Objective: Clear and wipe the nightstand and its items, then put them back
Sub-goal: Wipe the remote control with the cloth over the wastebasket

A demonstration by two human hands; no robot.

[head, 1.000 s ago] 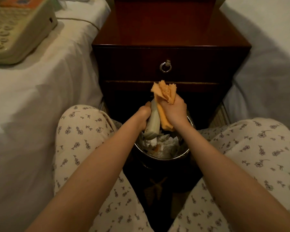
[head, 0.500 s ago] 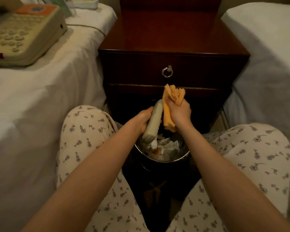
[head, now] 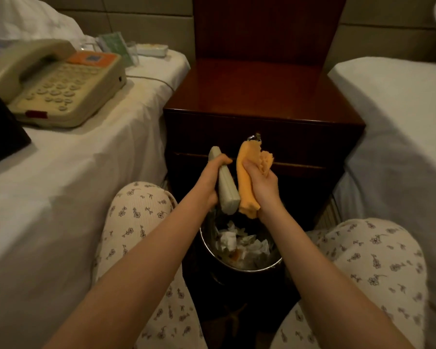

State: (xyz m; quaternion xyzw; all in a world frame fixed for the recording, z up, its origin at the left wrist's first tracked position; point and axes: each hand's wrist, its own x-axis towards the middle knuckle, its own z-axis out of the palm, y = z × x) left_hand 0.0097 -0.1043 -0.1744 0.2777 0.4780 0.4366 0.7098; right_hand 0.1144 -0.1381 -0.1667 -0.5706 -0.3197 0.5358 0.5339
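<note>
The left bed (head: 61, 202) and right bed (head: 403, 147) hem in the counter (head: 257, 96). A phone (head: 61, 89) sits near the left bed's edge. Before the counter's front edge, over a bin (head: 262, 267), the left grip (head: 210, 181) clasps a beige remote (head: 227, 192). The right grip (head: 266, 183) squeezes an orange cloth (head: 246, 177) just beside it.

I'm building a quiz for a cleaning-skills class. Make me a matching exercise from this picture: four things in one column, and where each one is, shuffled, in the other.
Things
1. telephone
2. orange cloth
3. beige remote
4. waste bin

Places
A. gripped in the left hand
B. standing in front of the nightstand
C. lying on the bed
D. bunched in the right hand

Pairs: 1-C, 2-D, 3-A, 4-B
</note>
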